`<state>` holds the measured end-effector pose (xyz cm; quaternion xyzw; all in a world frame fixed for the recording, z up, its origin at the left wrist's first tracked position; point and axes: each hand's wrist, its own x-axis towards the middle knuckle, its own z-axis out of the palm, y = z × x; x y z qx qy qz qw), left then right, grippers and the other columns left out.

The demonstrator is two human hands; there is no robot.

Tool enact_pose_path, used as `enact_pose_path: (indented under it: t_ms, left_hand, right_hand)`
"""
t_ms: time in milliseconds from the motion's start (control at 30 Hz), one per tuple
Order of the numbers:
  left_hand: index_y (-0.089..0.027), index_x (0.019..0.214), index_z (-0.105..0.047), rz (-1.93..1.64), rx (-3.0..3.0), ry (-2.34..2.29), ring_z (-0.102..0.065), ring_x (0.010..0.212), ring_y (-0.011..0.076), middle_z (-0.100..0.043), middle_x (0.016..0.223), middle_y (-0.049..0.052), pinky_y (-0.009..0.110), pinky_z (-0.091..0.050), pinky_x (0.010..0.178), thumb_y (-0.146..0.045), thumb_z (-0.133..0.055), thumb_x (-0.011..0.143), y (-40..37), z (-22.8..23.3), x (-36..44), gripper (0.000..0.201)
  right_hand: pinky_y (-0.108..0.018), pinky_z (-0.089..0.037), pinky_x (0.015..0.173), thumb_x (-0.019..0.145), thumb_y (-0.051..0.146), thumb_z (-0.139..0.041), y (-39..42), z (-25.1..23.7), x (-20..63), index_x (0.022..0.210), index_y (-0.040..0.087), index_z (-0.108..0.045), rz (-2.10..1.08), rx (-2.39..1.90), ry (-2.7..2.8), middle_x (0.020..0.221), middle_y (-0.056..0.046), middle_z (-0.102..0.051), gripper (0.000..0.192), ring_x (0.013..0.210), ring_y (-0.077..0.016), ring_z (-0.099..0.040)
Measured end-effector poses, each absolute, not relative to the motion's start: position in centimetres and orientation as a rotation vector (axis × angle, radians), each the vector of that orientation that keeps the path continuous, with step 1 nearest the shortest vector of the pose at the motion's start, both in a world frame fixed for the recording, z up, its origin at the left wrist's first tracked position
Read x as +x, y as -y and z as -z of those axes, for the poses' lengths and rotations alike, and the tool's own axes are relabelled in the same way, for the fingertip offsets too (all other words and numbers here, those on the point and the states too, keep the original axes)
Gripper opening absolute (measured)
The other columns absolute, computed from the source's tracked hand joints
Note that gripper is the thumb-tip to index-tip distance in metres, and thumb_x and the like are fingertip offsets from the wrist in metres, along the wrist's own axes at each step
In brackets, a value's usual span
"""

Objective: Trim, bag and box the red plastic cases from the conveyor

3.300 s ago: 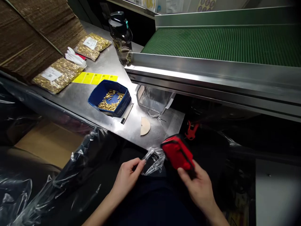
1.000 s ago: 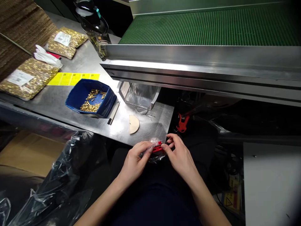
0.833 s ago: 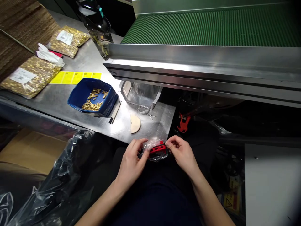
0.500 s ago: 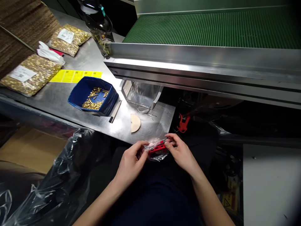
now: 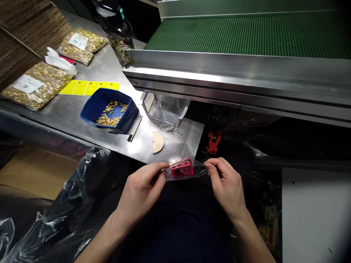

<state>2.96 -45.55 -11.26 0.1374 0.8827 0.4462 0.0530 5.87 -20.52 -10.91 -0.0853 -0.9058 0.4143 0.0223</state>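
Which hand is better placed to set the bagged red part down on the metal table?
Probably the left hand: it pinches the bag at the end nearer the table, just below its edge. The right hand grips the far end, past the table's corner.

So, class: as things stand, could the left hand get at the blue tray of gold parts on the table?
Probably not at once: the left hand pinches one end of the small clear bag, so it is occupied. Otherwise nothing blocks the way to the blue tray.

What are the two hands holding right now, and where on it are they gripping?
A small clear plastic bag with a red part inside: left hand pinches its left end, right hand its right end.
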Motion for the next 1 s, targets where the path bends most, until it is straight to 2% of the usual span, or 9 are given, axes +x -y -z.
enact_pose_path:
  t_ms: [100,200,333,467,567,767,867,933,1000]
  left_hand:
    - [-0.024,0.105,-0.077,-1.443,0.214,-2.468,-0.072,0.08,0.0184,-0.079,0.093,0.0,0.025,-0.054,0.068,-0.029,-0.061,0.098,45.3,11.2,1.9,0.018]
    - [-0.021,0.103,-0.079,-1.634,-0.01,-2.127,-0.071,0.071,0.0188,-0.078,0.083,0.001,0.025,-0.055,0.061,-0.034,-0.064,0.096,44.1,11.7,1.8,0.021]
    - [-0.021,0.119,-0.076,-1.834,-0.012,-1.804,-0.075,0.099,0.0247,-0.08,0.11,0.006,0.034,-0.062,0.086,-0.028,-0.064,0.096,42.1,12.5,3.2,0.027]
    - [-0.026,0.137,-0.066,-1.753,0.175,-1.973,-0.066,0.124,0.0251,-0.069,0.137,0.006,0.042,-0.052,0.111,-0.018,-0.058,0.098,41.1,13.2,4.8,0.04]
    - [-0.029,0.142,-0.061,-1.611,0.365,-2.143,-0.063,0.128,0.0225,-0.066,0.141,0.005,0.04,-0.05,0.113,-0.013,-0.053,0.1,41.2,13.3,5.1,0.045]
    - [-0.028,0.142,-0.058,-1.502,0.702,-2.252,-0.063,0.124,0.0214,-0.066,0.133,0.008,0.038,-0.052,0.109,-0.011,-0.05,0.101,42.3,13.1,4.3,0.044]
    - [-0.028,0.148,-0.052,-1.414,0.734,-2.355,-0.058,0.127,0.0265,-0.059,0.136,0.011,0.043,-0.052,0.108,-0.018,-0.066,0.095,43.1,14.2,3.2,0.055]
    - [-0.029,0.154,-0.045,-1.399,0.772,-2.338,-0.046,0.141,0.0323,-0.049,0.15,0.013,0.05,-0.043,0.117,-0.024,-0.081,0.085,43.4,15.7,2.4,0.078]
    - [-0.028,0.152,-0.047,-1.519,0.725,-2.195,-0.04,0.147,0.0333,-0.045,0.157,0.013,0.052,-0.034,0.123,-0.028,-0.084,0.081,43.1,17.2,1.8,0.081]
  right_hand:
    - [-0.03,-0.051,0.068,0.102,0.041,-0.052,20.5,11.9,5.6,0.095,0.025,-0.068,-1.507,-0.423,2.837,0.084,-0.003,-0.07,0.024,0.076,-0.0202,-0.069]
    - [-0.03,-0.056,0.069,0.099,0.045,-0.057,21.3,13.3,5.7,0.11,0.024,-0.069,-1.909,-0.549,2.712,0.088,-0.004,-0.073,0.027,0.076,-0.0213,-0.073]
    - [-0.033,-0.061,0.08,0.098,0.041,-0.059,23.1,14.5,6.7,0.118,0.023,-0.07,-2.238,-0.559,2.535,0.101,-0.007,-0.076,0.029,0.085,-0.0217,-0.074]
    - [-0.035,-0.06,0.09,0.096,0.031,-0.059,24.1,15.0,7.9,0.12,0.025,-0.069,-2.201,-0.478,2.543,0.112,-0.007,-0.072,0.026,0.098,-0.0221,-0.072]
    - [-0.036,-0.058,0.095,0.093,0.022,-0.059,24.1,15.1,8.4,0.123,0.026,-0.065,-1.993,-0.305,2.678,0.117,-0.007,-0.067,0.03,0.106,-0.0221,-0.068]
    - [-0.031,-0.053,0.08,0.098,0.024,-0.056,23.8,15.3,8.0,0.092,0.025,-0.068,-1.66,-0.164,2.797,0.093,-0.003,-0.066,0.013,0.086,-0.0203,-0.066]
    - [-0.029,-0.051,0.076,0.098,0.029,-0.058,23.8,15.2,7.3,0.087,0.024,-0.066,-1.713,-0.259,2.761,0.089,-0.002,-0.066,0.014,0.083,-0.0192,-0.065]
    - [-0.028,-0.05,0.072,0.098,0.033,-0.059,23.9,15.1,6.9,0.087,0.023,-0.064,-1.829,-0.369,2.716,0.084,-0.001,-0.066,0.015,0.077,-0.0179,-0.064]
    - [-0.027,-0.051,0.069,0.097,0.038,-0.059,24.1,15.0,6.5,0.089,0.023,-0.063,-2.019,-0.443,2.644,0.08,0.0,-0.067,0.018,0.072,-0.0169,-0.064]
